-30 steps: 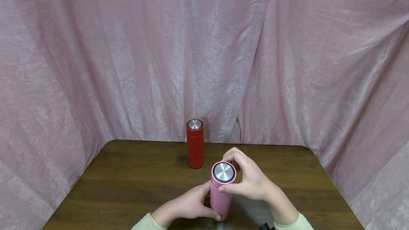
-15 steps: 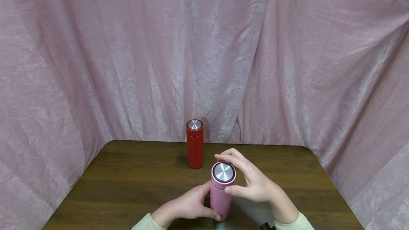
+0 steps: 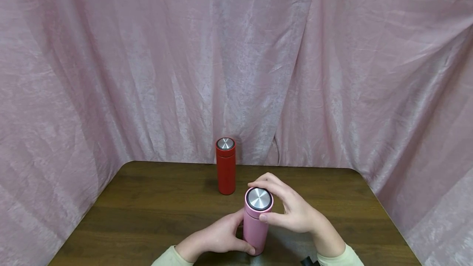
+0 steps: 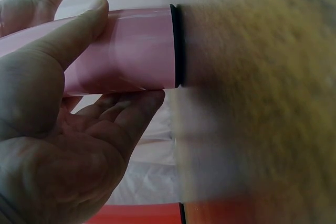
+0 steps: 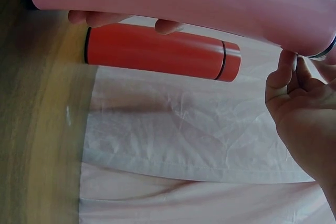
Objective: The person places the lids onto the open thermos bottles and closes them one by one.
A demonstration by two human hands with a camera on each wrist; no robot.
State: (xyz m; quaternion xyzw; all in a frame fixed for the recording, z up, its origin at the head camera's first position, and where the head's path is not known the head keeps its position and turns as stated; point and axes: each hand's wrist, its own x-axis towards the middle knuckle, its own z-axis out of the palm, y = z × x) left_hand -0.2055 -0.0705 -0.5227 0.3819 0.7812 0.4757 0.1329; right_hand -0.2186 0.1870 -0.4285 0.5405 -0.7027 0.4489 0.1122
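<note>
A pink thermos [image 3: 255,233] stands upright near the table's front, topped by a lid [image 3: 259,199] with a brushed silver disc. My left hand [image 3: 221,234] grips its lower body, thumb in front and fingers behind. In the left wrist view, the thermos [image 4: 136,51] lies between that thumb and the fingers, close to its black base. Around the lid is my right hand [image 3: 293,208], thumb at the near side and fingers over the far rim. The right wrist view shows right-hand fingertips [image 5: 286,59] against the thermos near the lid seam.
Farther back on the wooden table [image 3: 148,204], a red thermos [image 3: 226,173] with a similar silver-disc lid stands upright. Pink velvety curtains [image 3: 251,69] hang behind and at both sides. A small black object [image 3: 307,261] shows by the right sleeve.
My right hand loosened from the lid, its fingers straightening and its thumb shifting right, then came back onto the lid. My left hand and both thermoses stayed in place.
</note>
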